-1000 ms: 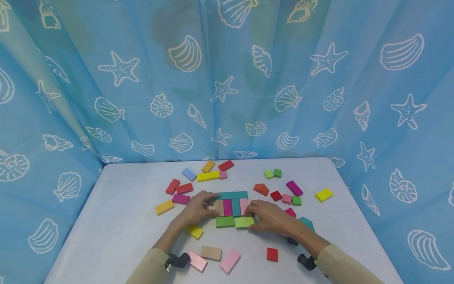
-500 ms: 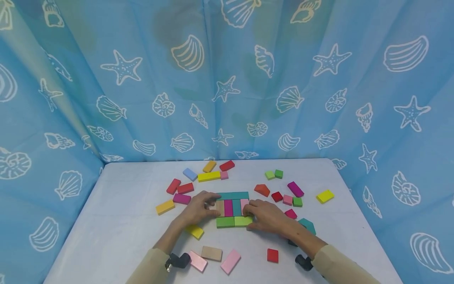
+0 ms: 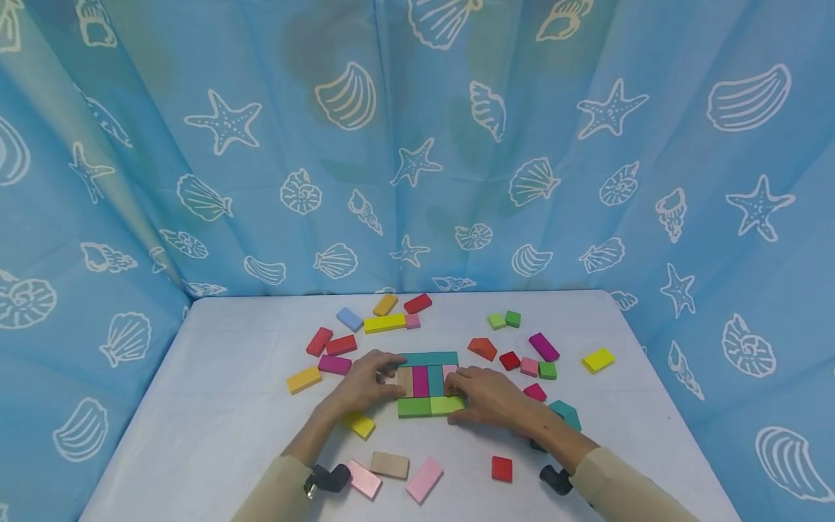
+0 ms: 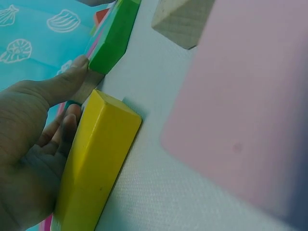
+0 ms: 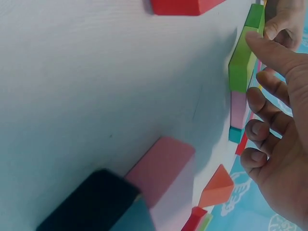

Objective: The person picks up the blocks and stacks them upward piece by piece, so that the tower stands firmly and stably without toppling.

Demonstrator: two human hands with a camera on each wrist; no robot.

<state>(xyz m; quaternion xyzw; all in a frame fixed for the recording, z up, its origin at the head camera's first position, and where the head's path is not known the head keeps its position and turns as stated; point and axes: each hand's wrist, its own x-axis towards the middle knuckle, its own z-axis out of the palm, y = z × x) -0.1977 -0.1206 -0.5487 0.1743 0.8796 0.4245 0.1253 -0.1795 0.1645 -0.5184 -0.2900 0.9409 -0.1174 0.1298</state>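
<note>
Blue cloth (image 3: 267, 43) with white shells on it fills the top of the frame, and a white table (image 3: 215, 391) fills the bottom. Two hands are low in the middle, well apart, one at each side of a flat patch of blocks (image 3: 420, 382).

The right hand (image 3: 489, 395) has its thumb at the near edge of a light green block (image 3: 441, 406), with bent fingers at the far edge, so it seems to hold that block's right end. How hard it squeezes, I cannot tell. The left hand (image 3: 365, 380) bends around the patch's left side, next to a tan block (image 3: 406, 382). I cannot tell if it grips anything.

What matters most, I think, is how the light green block sits. It is the bottom right corner of the patch. Its long side runs left to right, end to end with a green block (image 3: 414, 408). It lies just left of the right hand, the nearer one. From the left hand it is over to the right and lower.

One tiny pink cube (image 3: 412, 321) sits up near the table's back edge.
</note>
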